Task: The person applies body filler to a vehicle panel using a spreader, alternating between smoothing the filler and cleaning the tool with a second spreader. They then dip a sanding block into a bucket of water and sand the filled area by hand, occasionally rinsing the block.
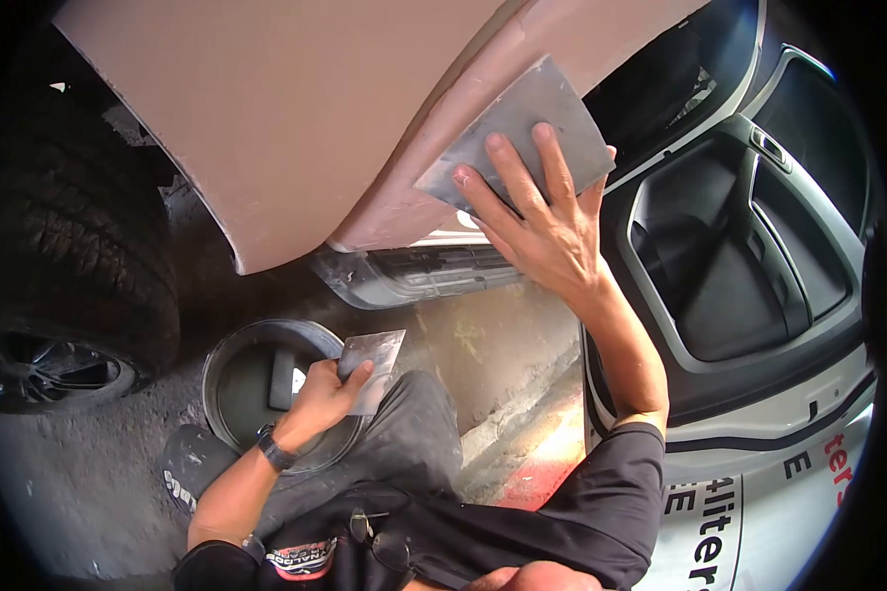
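My right hand [547,217] presses a wide, flat grey putty spreader [542,98] against the pinkish-beige car panel [276,108]. Its fingers are splayed over the plate, and one wraps the right edge; my thumb is hidden. Lower down, my left hand [325,394] grips a smaller grey metal putty spreader [379,360] with whitish smears, the thumb lying on its face. That plate is held above my knee, apart from the panel. Just below my left hand stands a round dark bucket [217,369], with a dark block [284,379] and something pale inside.
At left is a car tyre [79,227] with a spoked wheel. A dark sill [434,276] runs under the panel. The open car door [719,266] with black lining stands close on my right, and a white printed sheet [759,512] lies below it. The floor [493,345] is rough concrete.
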`<state>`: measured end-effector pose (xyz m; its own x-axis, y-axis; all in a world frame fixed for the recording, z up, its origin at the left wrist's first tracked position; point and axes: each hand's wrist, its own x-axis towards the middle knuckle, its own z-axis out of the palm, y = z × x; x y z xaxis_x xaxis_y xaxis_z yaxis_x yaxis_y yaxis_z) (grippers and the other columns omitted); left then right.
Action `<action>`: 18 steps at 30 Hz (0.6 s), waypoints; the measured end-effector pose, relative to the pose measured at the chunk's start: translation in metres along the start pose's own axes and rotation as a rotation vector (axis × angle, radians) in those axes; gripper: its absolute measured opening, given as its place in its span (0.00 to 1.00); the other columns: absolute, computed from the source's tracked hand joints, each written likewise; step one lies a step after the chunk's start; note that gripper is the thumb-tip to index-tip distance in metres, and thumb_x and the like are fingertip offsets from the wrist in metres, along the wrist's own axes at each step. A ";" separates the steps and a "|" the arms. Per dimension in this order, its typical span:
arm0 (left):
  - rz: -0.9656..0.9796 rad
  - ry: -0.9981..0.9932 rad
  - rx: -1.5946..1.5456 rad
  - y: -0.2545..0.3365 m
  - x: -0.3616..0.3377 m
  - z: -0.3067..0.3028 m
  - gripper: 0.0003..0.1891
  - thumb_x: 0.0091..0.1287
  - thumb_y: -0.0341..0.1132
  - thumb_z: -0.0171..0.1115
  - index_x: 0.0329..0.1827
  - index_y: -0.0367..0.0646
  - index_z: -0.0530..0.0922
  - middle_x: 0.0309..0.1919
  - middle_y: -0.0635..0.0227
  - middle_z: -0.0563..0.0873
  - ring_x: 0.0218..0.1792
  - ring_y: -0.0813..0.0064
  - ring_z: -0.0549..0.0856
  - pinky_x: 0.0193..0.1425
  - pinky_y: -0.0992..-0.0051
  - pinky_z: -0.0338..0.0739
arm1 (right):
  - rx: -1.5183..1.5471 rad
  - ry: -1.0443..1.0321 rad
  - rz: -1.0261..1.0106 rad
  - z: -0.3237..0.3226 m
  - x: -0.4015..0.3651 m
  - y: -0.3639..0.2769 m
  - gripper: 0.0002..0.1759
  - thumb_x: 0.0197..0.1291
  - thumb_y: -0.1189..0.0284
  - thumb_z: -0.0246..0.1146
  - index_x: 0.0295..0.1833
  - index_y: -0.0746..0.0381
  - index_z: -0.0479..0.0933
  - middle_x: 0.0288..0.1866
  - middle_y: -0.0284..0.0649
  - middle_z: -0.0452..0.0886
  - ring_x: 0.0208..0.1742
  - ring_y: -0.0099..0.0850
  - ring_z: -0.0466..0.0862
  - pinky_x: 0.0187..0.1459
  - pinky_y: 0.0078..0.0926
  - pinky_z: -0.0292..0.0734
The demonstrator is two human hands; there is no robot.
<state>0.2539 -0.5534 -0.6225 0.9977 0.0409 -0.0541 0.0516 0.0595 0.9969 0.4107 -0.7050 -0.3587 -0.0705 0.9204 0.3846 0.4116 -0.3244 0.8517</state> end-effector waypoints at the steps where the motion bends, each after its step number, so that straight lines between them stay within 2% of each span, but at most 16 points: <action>1: -0.013 -0.007 0.010 -0.003 0.001 0.000 0.27 0.75 0.49 0.64 0.32 0.27 0.84 0.16 0.66 0.80 0.21 0.81 0.75 0.25 0.68 0.71 | -0.011 -0.003 -0.026 0.002 0.001 0.001 0.30 0.57 0.56 0.70 0.68 0.35 0.79 0.75 0.28 0.72 0.79 0.44 0.66 0.74 0.82 0.38; 3: -0.035 -0.024 0.032 -0.008 0.004 -0.001 0.28 0.74 0.50 0.64 0.32 0.27 0.83 0.16 0.65 0.80 0.21 0.81 0.75 0.26 0.67 0.71 | -0.037 -0.011 -0.077 0.003 0.002 0.006 0.35 0.53 0.53 0.74 0.70 0.34 0.77 0.78 0.32 0.69 0.82 0.50 0.61 0.76 0.81 0.31; 6: -0.030 -0.023 0.065 -0.009 0.006 -0.002 0.28 0.74 0.51 0.65 0.32 0.26 0.83 0.16 0.62 0.80 0.21 0.79 0.76 0.26 0.66 0.72 | -0.046 -0.024 -0.093 0.005 0.009 0.009 0.34 0.55 0.54 0.73 0.70 0.34 0.77 0.78 0.30 0.69 0.81 0.49 0.62 0.76 0.81 0.31; 9: -0.030 -0.004 0.068 -0.026 0.011 0.001 0.29 0.73 0.51 0.65 0.31 0.26 0.83 0.16 0.59 0.81 0.21 0.78 0.78 0.26 0.65 0.72 | -0.097 0.010 -0.108 0.013 0.007 0.010 0.32 0.56 0.55 0.72 0.69 0.34 0.78 0.77 0.28 0.70 0.81 0.48 0.62 0.76 0.81 0.32; 12: 0.049 0.045 -0.062 -0.034 0.011 0.007 0.29 0.73 0.51 0.65 0.31 0.26 0.83 0.16 0.56 0.81 0.21 0.77 0.79 0.26 0.65 0.72 | -0.038 -0.004 -0.031 0.016 0.001 0.009 0.29 0.60 0.55 0.66 0.69 0.30 0.77 0.76 0.20 0.70 0.78 0.37 0.69 0.74 0.83 0.42; 18: -0.032 0.001 0.016 -0.040 0.013 0.002 0.28 0.73 0.51 0.65 0.33 0.26 0.84 0.18 0.57 0.83 0.22 0.78 0.80 0.27 0.66 0.73 | -0.047 0.033 -0.031 0.024 -0.015 0.015 0.28 0.59 0.56 0.68 0.67 0.30 0.78 0.74 0.20 0.71 0.78 0.37 0.70 0.75 0.84 0.43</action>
<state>0.2650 -0.5571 -0.6625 0.9954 0.0406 -0.0865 0.0846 0.0452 0.9954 0.4399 -0.7187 -0.3599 -0.1132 0.9227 0.3686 0.3654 -0.3063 0.8790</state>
